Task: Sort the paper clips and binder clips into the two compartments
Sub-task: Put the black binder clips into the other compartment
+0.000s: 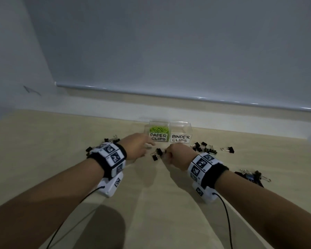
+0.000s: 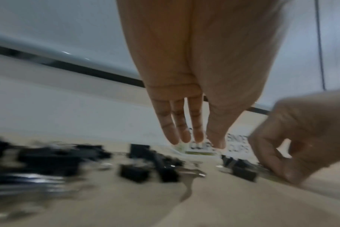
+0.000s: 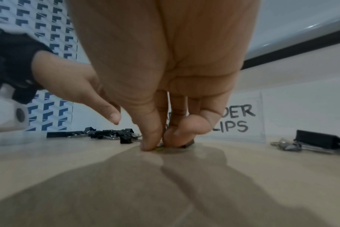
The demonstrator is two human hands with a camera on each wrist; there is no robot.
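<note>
Two joined clear compartments stand at the table's back. The one labelled PAPER CLIPS (image 1: 158,137) holds a heap of green paper clips (image 1: 159,129); the one labelled BINDER CLIPS (image 1: 181,138) (image 3: 241,119) looks empty. My right hand (image 1: 166,151) (image 3: 157,145) is down on the table, thumb and forefinger pinching a small green paper clip (image 3: 158,148). My left hand (image 1: 149,145) (image 2: 196,142) hovers in front of the paper clip compartment, fingers straight and holding nothing. Black binder clips (image 1: 157,154) (image 2: 134,172) lie between the two hands.
More black binder clips are scattered on the beige table (image 1: 151,194): a pile left of my left wrist (image 1: 111,139), a group right of my right hand (image 1: 205,149) (image 3: 318,141), and some by my right forearm (image 1: 253,177). A wall ledge runs behind the compartments.
</note>
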